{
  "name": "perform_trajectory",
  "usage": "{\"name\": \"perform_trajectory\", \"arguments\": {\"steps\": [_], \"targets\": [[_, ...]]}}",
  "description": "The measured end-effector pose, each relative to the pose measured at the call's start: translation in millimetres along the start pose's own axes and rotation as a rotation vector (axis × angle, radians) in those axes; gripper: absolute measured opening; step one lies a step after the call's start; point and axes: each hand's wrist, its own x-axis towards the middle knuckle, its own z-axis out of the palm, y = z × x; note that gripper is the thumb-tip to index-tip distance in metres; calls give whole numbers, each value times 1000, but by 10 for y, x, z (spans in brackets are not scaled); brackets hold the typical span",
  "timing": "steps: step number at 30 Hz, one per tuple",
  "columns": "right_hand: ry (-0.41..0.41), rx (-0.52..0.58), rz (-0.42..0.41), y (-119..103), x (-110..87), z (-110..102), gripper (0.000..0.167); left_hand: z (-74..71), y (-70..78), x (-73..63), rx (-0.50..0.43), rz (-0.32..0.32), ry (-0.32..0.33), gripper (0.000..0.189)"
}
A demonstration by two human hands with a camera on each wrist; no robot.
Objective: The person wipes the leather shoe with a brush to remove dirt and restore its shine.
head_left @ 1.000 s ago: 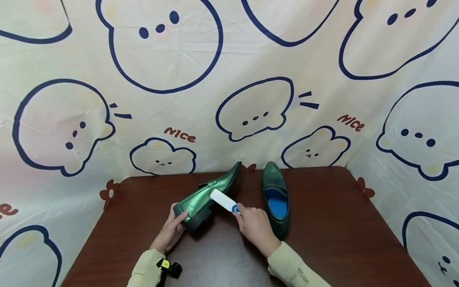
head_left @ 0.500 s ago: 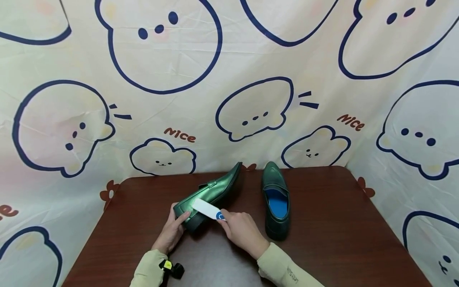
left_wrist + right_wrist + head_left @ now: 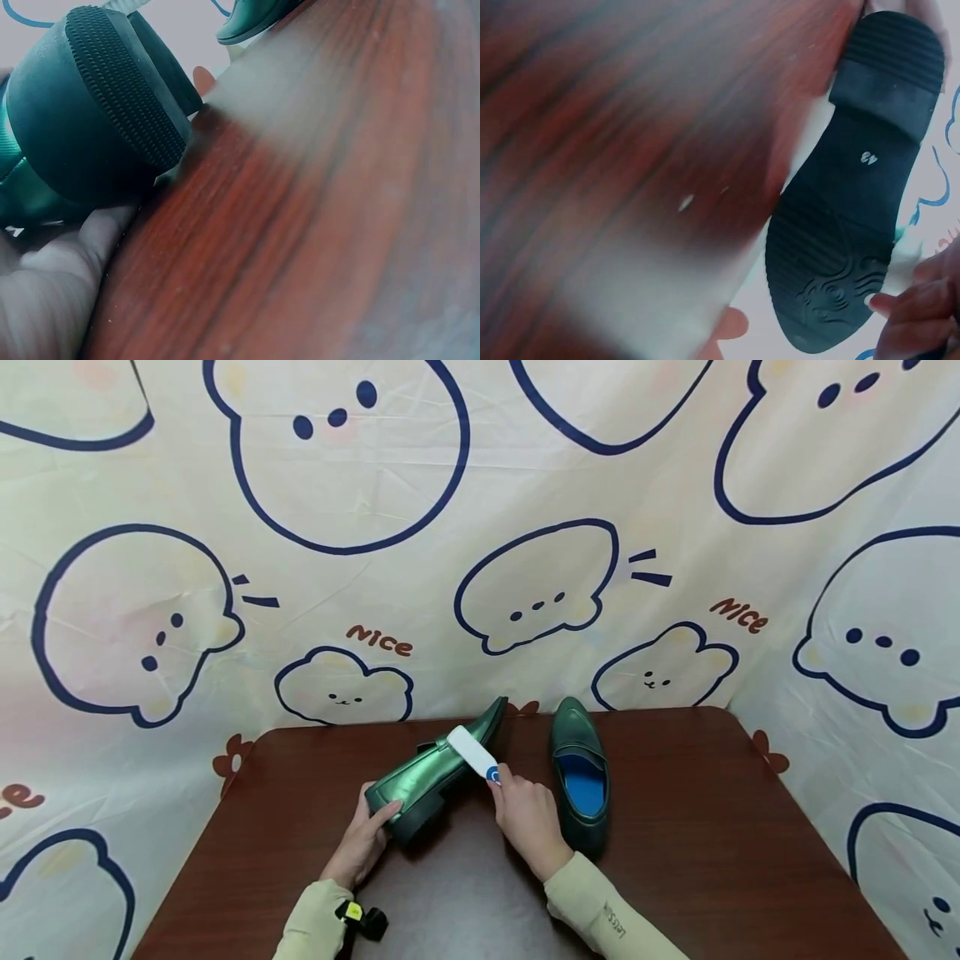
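Note:
My left hand (image 3: pixel 356 850) grips a shiny green loafer (image 3: pixel 415 783) by its heel, thumb on the near side. The shoe is tipped on its side, toe pointing away to the right. In the left wrist view its dark heel (image 3: pixel 94 112) shows above my fingers. My right hand (image 3: pixel 528 817) pinches the blue-marked handle of a flat white brush (image 3: pixel 471 752). The brush head overlaps the loafer's side near the toe; its underside is hidden. The right wrist view shows the black ridged sole (image 3: pixel 855 180), marked 43, with my right fingers beside its toe end.
A matching green loafer (image 3: pixel 576 737) with a blue insole stands upright right of my right hand. The brown wooden table (image 3: pixel 697 827) ends at a cartoon-printed cloth (image 3: pixel 420 610). A black device with a yellow tag (image 3: pixel 363 920) sits on my left wrist.
My right hand drew the brush back toward the loafer's heel, then moved it forward and right to near the toe. The left hand and loafer stayed nearly still.

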Motion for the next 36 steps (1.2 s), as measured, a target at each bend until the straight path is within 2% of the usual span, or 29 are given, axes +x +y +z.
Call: {"name": "perform_trajectory", "arguments": {"steps": [3,9,12,16,23,27,32,36], "targets": [[-40,49,-19,-56,1,-23,22,-3,-7,5,-2,1,-13,38],[-155,117,-176,-293,25,-7,19,-16,-5,-14,-26,3,8,35],[-188,129,-211,-393,28,39,19,-22,-2,-33,-25,2,25,35],[-174,123,-189,-401,17,71,17,-35,-6,-51,10,-9,22,37],[-80,14,-22,-162,74,-29,22,-36,2,-20,51,-13,7,40],[-78,5,14,-147,70,-62,22,-35,-13,-6,46,-5,0,39],[-100,45,7,-195,56,-88,22,-13,-24,15,17,-3,-16,37],[-163,108,-89,-274,41,-112,20,3,-20,10,0,2,5,36]]}}
